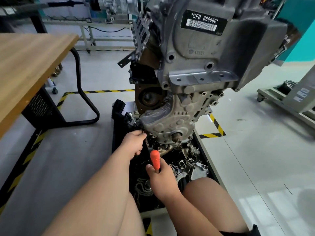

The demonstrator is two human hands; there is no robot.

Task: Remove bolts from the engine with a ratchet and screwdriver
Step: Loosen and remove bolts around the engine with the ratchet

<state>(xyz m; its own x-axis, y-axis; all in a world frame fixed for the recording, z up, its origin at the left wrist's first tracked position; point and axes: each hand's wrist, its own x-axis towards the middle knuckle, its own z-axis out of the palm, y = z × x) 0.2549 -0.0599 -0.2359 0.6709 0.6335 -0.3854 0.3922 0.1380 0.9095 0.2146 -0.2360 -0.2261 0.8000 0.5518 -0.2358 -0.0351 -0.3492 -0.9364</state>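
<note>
Grey cast engine point(179, 120); right hand point(162, 178) fingers point(150, 168) wrap orange-handled screwdriver point(155, 160); left hand point(134, 143) seemingly pinches its shaft.

Tight under the engine, open at the sides

The engine point(196, 82) overhangs a tray point(153, 212) crowded with loose parts point(196, 169), leaving only a low gap. Bare floor point(76, 159) lies open left and right; the tabletop point(30, 65) blocks the far left.

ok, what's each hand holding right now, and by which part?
Right hand grips the orange-handled tool by the handle's lower end. Left hand grips a dark metal bar at its upper end, by the engine.
</note>
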